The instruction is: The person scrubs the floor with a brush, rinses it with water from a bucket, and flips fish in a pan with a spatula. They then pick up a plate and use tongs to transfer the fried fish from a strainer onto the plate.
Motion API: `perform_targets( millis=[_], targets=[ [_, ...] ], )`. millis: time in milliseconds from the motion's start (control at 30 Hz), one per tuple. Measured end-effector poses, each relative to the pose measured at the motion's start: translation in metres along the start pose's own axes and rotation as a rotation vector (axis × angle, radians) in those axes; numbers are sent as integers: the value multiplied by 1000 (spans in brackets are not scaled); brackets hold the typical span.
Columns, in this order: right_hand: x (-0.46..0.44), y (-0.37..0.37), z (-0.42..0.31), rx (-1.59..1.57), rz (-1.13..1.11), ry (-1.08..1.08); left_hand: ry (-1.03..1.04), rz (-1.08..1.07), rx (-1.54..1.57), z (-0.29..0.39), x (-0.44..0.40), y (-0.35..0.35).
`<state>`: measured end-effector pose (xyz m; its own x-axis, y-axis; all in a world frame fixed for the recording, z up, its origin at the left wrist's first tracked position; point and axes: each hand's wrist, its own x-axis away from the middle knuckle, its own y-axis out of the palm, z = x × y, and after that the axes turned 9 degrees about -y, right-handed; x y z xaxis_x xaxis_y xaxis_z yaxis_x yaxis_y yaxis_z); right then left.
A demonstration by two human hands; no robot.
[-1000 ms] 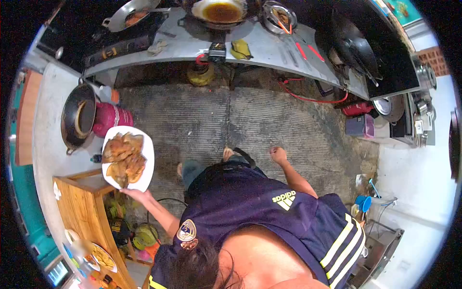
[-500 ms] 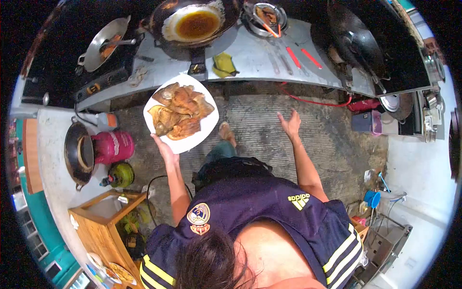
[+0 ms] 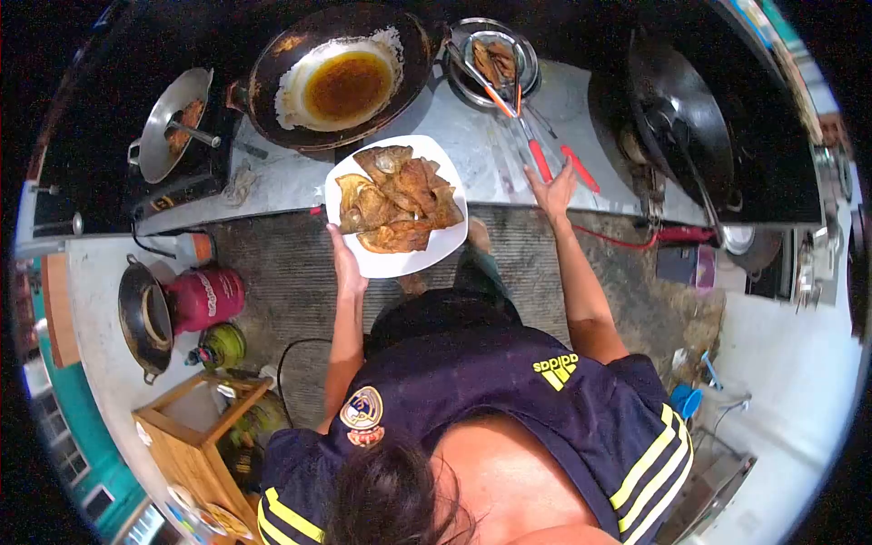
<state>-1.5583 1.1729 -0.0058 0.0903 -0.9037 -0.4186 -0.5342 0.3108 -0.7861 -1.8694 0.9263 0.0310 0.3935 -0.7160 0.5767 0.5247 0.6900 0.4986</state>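
A square white plate (image 3: pixel 392 264) piled with browned fried pieces (image 3: pixel 400 195) rests on my left hand (image 3: pixel 348 263), which grips its lower left edge. The plate is just in front of the counter (image 3: pixel 300 184). My right hand (image 3: pixel 554 189) is at the counter's front edge, fingers apart, beside the red-handled tongs (image 3: pixel 540 160). A second red handle (image 3: pixel 579 168) lies just past my fingertips; whether they touch it I cannot tell. Behind the tongs, a metal bowl (image 3: pixel 525 71) holds more browned pieces.
A large wok (image 3: pixel 263 118) with brown oil sits behind the plate. A smaller pan (image 3: pixel 163 145) stands at the left, a dark wok (image 3: pixel 681 136) at the right. Pink (image 3: pixel 207 298) and green (image 3: pixel 223 345) gas cylinders and a wooden cabinet (image 3: pixel 186 436) are on the left.
The plate in my left hand has moved right and nearer the counter. My right hand has risen from over the floor to the counter edge by the red handles. The counter appears closer.
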Motion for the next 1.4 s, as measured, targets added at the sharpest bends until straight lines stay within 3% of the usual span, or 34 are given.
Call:
perform_targets(
  millis=[100, 167, 300, 433, 633, 800, 900, 933, 1067, 1167, 1233, 1267, 1367, 1400],
  targets=[
    [-72, 44, -3, -33, -63, -70, 61, 66, 42, -9, -9, 31],
    [-115, 68, -21, -82, -203, -6, 61, 87, 86, -7, -13, 52],
    [-146, 124, -34, -120, -279, -113, 80, 341, 81, -23, -6, 76],
    [-175, 173, -61, -20, -288, -191, 105, 342, 154, -16, 1, 109],
    [-190, 211, -102, 122, -406, -32, 156, 490, 247, -15, -8, 108],
    [-197, 221, -95, -105, -437, -118, 210, 459, 271, -12, -11, 114],
    [-193, 235, -70, -341, -228, -342, 184, 423, 319, -15, -12, 114],
    [-196, 209, -78, -338, -309, -253, 184, 408, 320, -20, -10, 112],
    [-219, 163, -59, -402, -225, -432, 210, 405, 309, -19, -18, 109],
    [-228, 119, -37, -482, -289, -315, 202, 320, 311, -16, -8, 105],
    [-232, 48, -63, -774, -551, -85, 216, 353, 313, -14, -8, 106],
    [-228, 58, -43, -736, -465, -102, 224, 353, 301, -18, -11, 101],
    [-236, 56, -8, -730, -804, 250, 231, 342, 289, -22, -10, 90],
    [-236, 56, -2, -777, -810, 272, 226, 337, 299, -23, -10, 89]
  ],
)
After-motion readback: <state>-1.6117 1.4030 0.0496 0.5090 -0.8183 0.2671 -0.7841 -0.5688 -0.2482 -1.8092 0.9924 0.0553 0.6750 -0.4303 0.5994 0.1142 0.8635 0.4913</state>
